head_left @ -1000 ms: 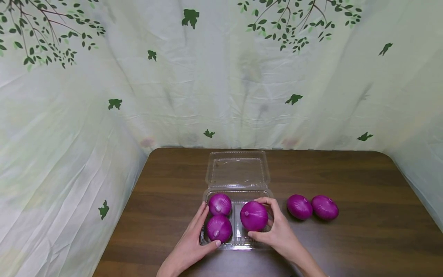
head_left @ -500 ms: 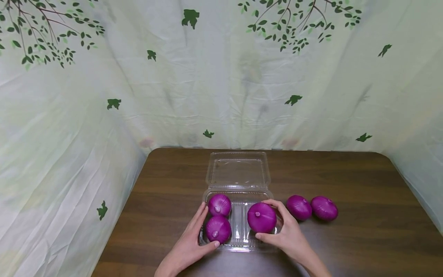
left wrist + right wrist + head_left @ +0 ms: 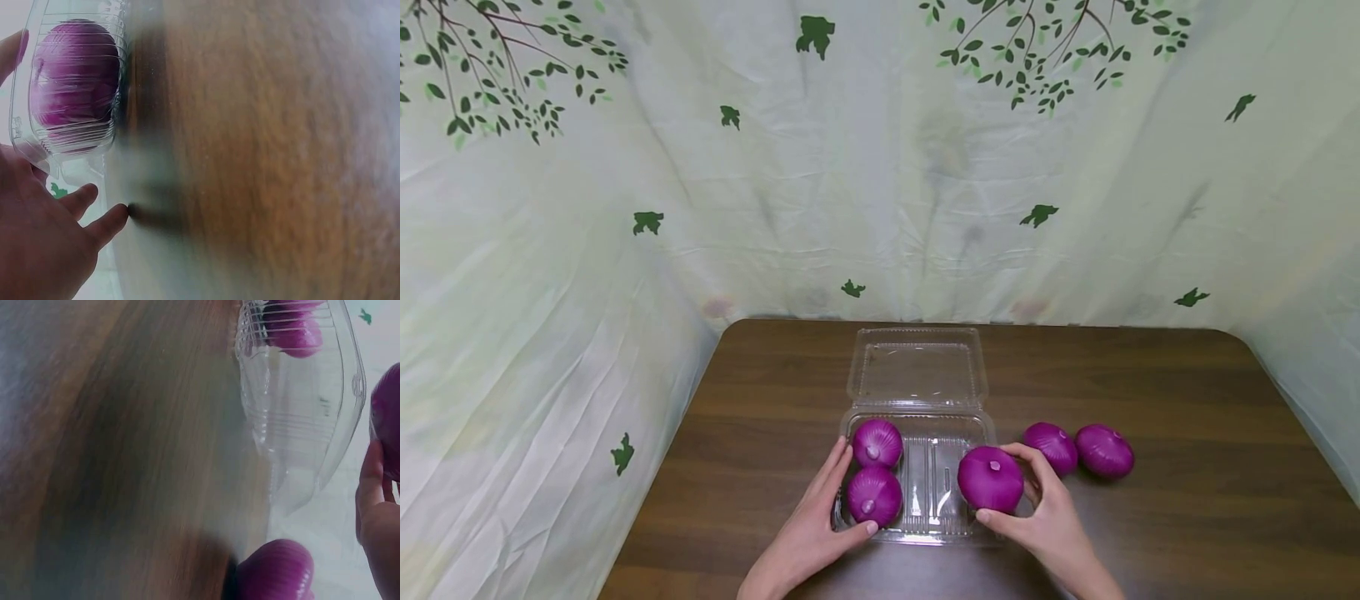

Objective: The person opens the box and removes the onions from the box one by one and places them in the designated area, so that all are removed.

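My right hand (image 3: pixel 1048 517) holds a red onion (image 3: pixel 990 479) between its thumb and fingers, over the right rim of a clear plastic clamshell container (image 3: pixel 925 537). In the right wrist view that onion (image 3: pixel 389 419) is raised clear of the container's rim. Two more red onions (image 3: pixel 877 442) (image 3: pixel 874 496) sit in a column in the container's left half. My left hand (image 3: pixel 815 517) rests at the container's left side, fingers straight along the edge and thumb at the front corner. The left wrist view shows its outer fingers (image 3: pixel 109 225) extended beside the container.
Two loose red onions (image 3: pixel 1051 447) (image 3: pixel 1105 451) lie side by side on the brown wooden table (image 3: pixel 1187 517), right of the container. The container's lid (image 3: pixel 917 367) lies folded back behind it. A pale leaf-print curtain (image 3: pixel 887 167) hangs behind the table.
The right hand has moved rightward with its onion, from over the container's right half to over its right rim. The left hand and the other onions stay put.
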`<state>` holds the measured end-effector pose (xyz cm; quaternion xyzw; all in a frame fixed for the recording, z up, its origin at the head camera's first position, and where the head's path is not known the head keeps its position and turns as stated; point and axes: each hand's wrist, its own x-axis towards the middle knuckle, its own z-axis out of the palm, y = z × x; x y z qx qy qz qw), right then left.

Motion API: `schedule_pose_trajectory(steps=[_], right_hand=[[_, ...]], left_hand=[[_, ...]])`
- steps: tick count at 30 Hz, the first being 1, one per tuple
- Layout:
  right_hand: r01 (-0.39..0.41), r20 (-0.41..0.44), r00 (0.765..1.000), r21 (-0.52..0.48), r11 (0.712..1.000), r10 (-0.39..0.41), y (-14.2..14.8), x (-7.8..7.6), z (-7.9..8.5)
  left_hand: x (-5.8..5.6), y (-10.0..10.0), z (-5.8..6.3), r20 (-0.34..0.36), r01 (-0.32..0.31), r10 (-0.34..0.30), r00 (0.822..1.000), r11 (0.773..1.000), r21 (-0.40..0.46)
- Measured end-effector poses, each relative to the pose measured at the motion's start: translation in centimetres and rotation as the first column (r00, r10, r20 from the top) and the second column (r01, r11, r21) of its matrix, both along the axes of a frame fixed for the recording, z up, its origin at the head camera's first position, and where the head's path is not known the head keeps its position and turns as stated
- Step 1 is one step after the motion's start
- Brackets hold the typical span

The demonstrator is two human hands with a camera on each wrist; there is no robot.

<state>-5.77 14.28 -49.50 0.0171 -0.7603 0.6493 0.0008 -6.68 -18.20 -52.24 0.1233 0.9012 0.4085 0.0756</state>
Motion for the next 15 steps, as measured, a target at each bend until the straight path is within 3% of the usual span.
schedule_pose_trajectory(steps=[6,15], right_hand=[[-0.006,-0.022,1.000,0.001,1.000,0.006,0.7,0.3,-0.2],[0.000,-0.145,0.989,0.056,0.998,0.008,2.0,0.3,-0.3]], left_hand=[[0.0,0.0,0.0,-0.001,0.004,-0.004,1.000,1.000,-0.001],[0.1,0.0,0.0,-0.014,0.006,-0.006,1.000,1.000,-0.003]])
